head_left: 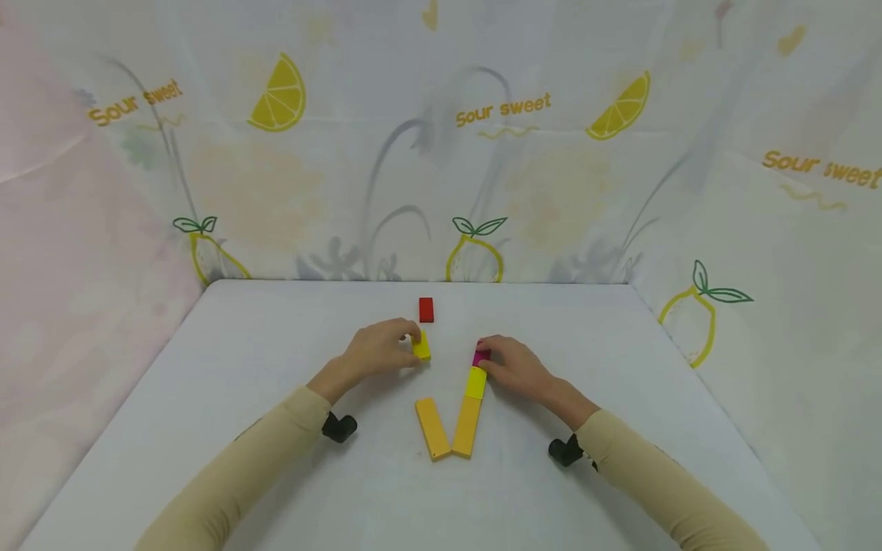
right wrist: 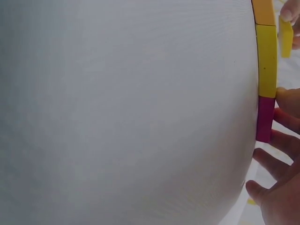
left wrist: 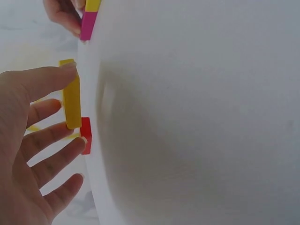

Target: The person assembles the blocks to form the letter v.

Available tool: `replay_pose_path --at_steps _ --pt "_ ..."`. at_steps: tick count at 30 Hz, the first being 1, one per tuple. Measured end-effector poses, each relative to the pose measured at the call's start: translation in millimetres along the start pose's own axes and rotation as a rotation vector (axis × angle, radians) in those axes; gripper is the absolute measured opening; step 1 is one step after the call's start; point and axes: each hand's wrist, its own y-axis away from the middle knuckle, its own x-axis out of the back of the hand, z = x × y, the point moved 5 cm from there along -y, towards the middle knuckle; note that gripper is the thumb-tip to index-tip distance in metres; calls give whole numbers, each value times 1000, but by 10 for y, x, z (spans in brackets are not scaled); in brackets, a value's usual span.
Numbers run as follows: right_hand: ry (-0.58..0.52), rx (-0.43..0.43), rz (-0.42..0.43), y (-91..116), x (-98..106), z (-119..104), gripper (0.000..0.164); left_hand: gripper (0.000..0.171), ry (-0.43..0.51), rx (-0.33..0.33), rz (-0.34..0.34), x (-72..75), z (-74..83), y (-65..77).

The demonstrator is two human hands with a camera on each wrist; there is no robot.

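My left hand (head_left: pixel 379 348) pinches a yellow block (head_left: pixel 422 348) between thumb and fingertips. In the left wrist view this yellow block (left wrist: pixel 71 101) stands on edge between the thumb and a finger, the other fingers spread. On the right, my right hand (head_left: pixel 517 370) holds a magenta block (head_left: pixel 478 357) by its sides, thumb nearest me. That block lies end to end with another yellow block (head_left: pixel 475 383), and below it comes a long orange block (head_left: pixel 467 428). The right wrist view shows the magenta block (right wrist: pixel 265 119) flush against its yellow neighbour, fingertips at its side.
A second long orange block (head_left: pixel 432 430) slants to meet the first at the near end, forming a V. Beyond the left hand a red block (head_left: pixel 426 310) lies on the white table (head_left: pixel 586 321). A lemon-printed cloth (head_left: pixel 386 176) hangs behind and at the sides.
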Motion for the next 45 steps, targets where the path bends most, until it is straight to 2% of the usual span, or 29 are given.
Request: replay_pose_path --at_steps 7,14,22,32,45 --pt "-1 4 -1 -12 -4 13 34 31 -28 13 -22 -67 39 91" --pt "7 9 4 -6 -13 -1 34 31 -24 -17 -7 -112 43 213" --pt "10 -40 -8 5 -38 57 35 34 -39 -25 8 -165 46 301" --pt "6 17 0 -9 -13 -6 34 31 -39 -43 36 -152 125 423" --pt "5 21 0 1 -12 9 35 33 -39 -48 59 -182 177 485"
